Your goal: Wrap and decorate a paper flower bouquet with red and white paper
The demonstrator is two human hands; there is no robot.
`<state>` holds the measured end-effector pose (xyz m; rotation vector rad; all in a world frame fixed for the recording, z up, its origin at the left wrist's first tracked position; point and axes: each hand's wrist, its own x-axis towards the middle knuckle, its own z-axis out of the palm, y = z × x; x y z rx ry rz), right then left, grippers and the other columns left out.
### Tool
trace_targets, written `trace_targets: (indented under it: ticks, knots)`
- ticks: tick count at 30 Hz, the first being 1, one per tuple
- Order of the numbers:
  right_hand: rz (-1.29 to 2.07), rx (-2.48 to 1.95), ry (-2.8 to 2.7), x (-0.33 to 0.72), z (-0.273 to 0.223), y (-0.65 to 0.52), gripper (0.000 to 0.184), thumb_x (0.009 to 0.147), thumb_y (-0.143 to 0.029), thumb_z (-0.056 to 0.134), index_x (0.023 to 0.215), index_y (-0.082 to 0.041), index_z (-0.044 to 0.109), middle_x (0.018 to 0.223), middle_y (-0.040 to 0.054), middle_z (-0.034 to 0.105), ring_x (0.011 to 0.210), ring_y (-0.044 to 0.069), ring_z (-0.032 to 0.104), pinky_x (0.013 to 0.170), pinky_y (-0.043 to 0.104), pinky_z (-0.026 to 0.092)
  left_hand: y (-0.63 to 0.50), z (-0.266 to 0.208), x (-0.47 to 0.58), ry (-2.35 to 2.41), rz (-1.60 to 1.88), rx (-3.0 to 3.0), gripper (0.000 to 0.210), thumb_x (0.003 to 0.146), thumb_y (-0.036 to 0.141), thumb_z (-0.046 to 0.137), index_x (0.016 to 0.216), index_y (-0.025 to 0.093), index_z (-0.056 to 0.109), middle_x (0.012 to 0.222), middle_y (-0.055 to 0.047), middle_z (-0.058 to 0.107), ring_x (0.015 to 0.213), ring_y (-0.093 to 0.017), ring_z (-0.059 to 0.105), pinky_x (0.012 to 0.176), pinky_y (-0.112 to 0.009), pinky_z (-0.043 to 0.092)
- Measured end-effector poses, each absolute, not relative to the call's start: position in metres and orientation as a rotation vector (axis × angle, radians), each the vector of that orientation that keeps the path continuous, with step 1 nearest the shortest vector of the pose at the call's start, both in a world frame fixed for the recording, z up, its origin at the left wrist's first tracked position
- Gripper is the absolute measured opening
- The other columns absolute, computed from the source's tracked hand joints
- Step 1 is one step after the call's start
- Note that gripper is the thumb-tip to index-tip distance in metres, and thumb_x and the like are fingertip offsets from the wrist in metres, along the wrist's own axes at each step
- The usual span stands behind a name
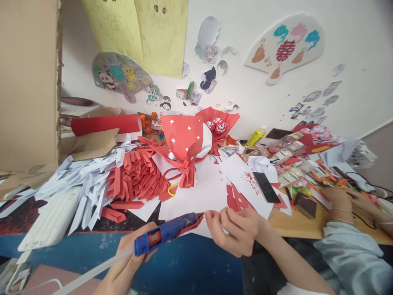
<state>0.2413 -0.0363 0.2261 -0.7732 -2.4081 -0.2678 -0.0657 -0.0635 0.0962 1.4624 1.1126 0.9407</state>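
My left hand (130, 250) is wrapped around a blue hot glue gun (166, 233), its nozzle pointing right. A long translucent glue stick (95, 272) sticks out of its back end. Along the underside of the nozzle shows a narrow red piece (192, 226); whether it is paper cannot be made out. Close to the nozzle tip, my right hand (236, 229) has its fingers curled and pinched, and what they hold is too small to name. Beyond both hands, a bouquet wrapped in red star-printed paper (184, 135) stands on white paper (199, 200).
Piles of folded red paper strips (135, 174) and white paper strips (82, 176) lie left, beside a white power strip (50, 219). A black phone (266, 187) rests right of centre. Another person's hands (337, 203) work among clutter at the right.
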Motion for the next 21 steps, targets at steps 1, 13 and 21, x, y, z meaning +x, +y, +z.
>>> trace_targets:
  ticks: [1, 13, 21]
  knots:
    - [-0.234, -0.768, -2.411, 0.241, 0.229, -0.036, 0.015, 0.089, -0.020, 0.071, 0.083, -0.032, 0.078, 0.065, -0.0083, 0.072, 0.044, 0.000, 0.060, 0.042, 0.000, 0.046, -0.064, 0.095, -0.066, 1.120, 0.948, 1.470, 0.058, 0.089, 0.067, 0.047, 0.108, 0.020, 0.076, 0.079, -0.009, 0.071, 0.073, -0.027, 0.064, 0.069, -0.038, 0.058]
    - [-0.705, -0.399, -2.586, 0.267, 0.191, -0.039, 0.031, 0.081, -0.009, 0.074, 0.093, -0.036, 0.080, 0.078, -0.0099, 0.077, 0.053, 0.009, 0.068, 0.044, 0.011, 0.053, -0.069, 0.074, -0.077, 1.256, 1.036, 1.573, 0.049, 0.092, 0.057, 0.051, 0.116, 0.022, 0.075, 0.106, -0.011, 0.074, 0.098, -0.031, 0.067, 0.080, -0.040, 0.060]
    - [-1.331, -0.490, -2.429, 0.262, 0.196, -0.056, 0.018, 0.081, -0.010, 0.076, 0.079, -0.028, 0.079, 0.071, -0.0053, 0.073, 0.055, 0.011, 0.067, 0.049, 0.021, 0.056, -0.040, 0.080, -0.059, 0.895, 0.811, 2.186, 0.041, 0.101, 0.038, 0.038, 0.130, 0.024, 0.063, 0.121, -0.010, 0.070, 0.106, -0.026, 0.066, 0.090, -0.033, 0.055]
